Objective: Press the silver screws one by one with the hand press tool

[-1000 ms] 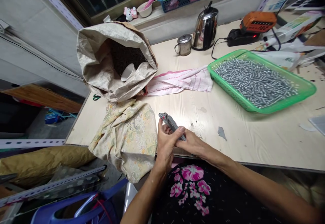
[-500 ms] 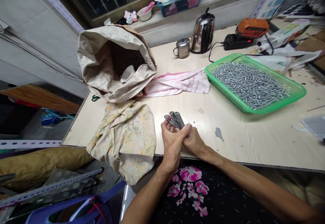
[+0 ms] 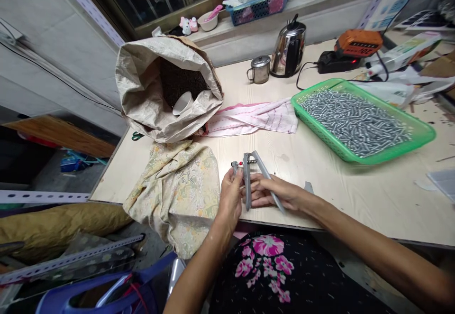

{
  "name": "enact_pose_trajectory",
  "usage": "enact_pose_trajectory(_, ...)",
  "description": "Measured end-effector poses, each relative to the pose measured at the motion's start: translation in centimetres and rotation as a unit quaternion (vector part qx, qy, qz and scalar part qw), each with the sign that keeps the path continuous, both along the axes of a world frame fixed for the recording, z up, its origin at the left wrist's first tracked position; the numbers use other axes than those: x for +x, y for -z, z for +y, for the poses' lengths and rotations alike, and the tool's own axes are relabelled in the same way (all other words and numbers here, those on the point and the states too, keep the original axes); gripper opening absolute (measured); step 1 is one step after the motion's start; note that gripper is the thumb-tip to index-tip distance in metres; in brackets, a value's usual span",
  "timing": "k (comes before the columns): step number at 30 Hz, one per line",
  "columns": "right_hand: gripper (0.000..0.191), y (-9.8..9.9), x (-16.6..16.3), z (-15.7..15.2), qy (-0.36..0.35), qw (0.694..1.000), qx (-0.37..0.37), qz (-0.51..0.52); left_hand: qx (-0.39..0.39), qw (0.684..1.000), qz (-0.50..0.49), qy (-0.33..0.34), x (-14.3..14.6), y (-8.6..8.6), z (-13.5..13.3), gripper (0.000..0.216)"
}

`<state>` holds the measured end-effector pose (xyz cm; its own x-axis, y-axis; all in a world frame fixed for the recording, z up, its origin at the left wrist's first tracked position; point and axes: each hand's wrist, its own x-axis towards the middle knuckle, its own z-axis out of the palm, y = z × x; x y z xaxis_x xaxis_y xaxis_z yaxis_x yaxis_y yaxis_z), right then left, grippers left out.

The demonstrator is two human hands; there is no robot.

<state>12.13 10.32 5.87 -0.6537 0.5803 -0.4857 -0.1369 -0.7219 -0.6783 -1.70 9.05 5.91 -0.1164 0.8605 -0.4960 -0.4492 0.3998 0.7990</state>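
Observation:
Above the table's front edge my right hand (image 3: 275,191) has its fingers round grey metal spring-loaded hand pliers (image 3: 248,186). Their two handles are spread wide, and a coil spring shows between them near the top. My left hand (image 3: 231,191) is closed at the left side of the pliers, thumb and fingers pinched together by a small metal piece (image 3: 234,164) with a red bit beside it. Whether that piece is part of the pliers is too small to tell. A patterned yellow cloth (image 3: 170,186) with several small metal pins (image 3: 189,174) on it lies to the left.
A large open sack (image 3: 142,110) with a white cup (image 3: 183,103) inside stands back left. A green basket (image 3: 320,145) of metal pins is on the right. Behind are a pink-white towel (image 3: 263,117), metal mug (image 3: 259,69), kettle (image 3: 289,48) and orange battery (image 3: 358,43) on a charger.
The plier handles have gone from squeezed together to spread apart. My right hand has shifted right and loosened round them; my left hand has moved slightly left. The camera view has shifted a little.

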Motion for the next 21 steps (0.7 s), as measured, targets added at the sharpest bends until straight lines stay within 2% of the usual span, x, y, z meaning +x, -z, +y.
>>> enact_pose_trajectory(3,0.034,0.2,1.7,0.5,-0.025,0.991,-0.115,0.058,-0.037,0.999,0.001,0.001,-1.1,1.2,0.3,0.045)
enact_pose_trajectory(6,0.026,1.1,3.0,0.5,-0.022,0.983,-0.165,0.078,-0.068,0.998,0.016,-0.001,-1.3,1.6,0.3,0.042)
enact_pose_trajectory(10,0.034,1.8,4.2,-0.2,-0.014,0.985,-0.138,0.106,-0.034,0.998,0.045,0.041,-1.5,1.4,-0.5,0.043)
enact_pose_trajectory(13,0.036,1.5,5.4,-0.7,-0.011,0.988,-0.101,0.12,0.023,0.979,0.196,0.057,-3.6,1.2,-0.3,0.037)
enact_pose_trajectory(14,0.035,1.3,5.8,-0.7,-0.007,0.989,-0.092,0.117,0.052,0.956,0.285,0.045,-4.9,1.1,0.0,0.032)
enact_pose_trajectory(15,0.035,1.1,6.3,-0.8,-0.002,0.99,-0.087,0.114,0.083,0.919,0.385,0.029,-6.4,1.1,0.6,0.027)
enact_pose_trajectory(16,0.037,1.0,6.7,-0.8,0.003,0.99,-0.086,0.11,0.115,0.864,0.49,0.015,-8.1,1.0,1.2,0.024)
enact_pose_trajectory(18,0.046,1.0,7.4,-0.9,0.009,0.99,-0.093,0.109,0.151,0.727,0.669,0.02,-11.4,1.0,2.7,0.023)
enact_pose_trajectory(20,0.056,1.2,7.9,-1.1,0.007,0.989,-0.096,0.112,0.143,0.614,0.773,0.077,-14.0,1.0,4.1,0.026)
enact_pose_trajectory(21,0.058,1.4,8.1,-1.3,0.006,0.989,-0.095,0.113,0.135,0.569,0.803,0.116,-15.0,1.1,4.7,0.028)
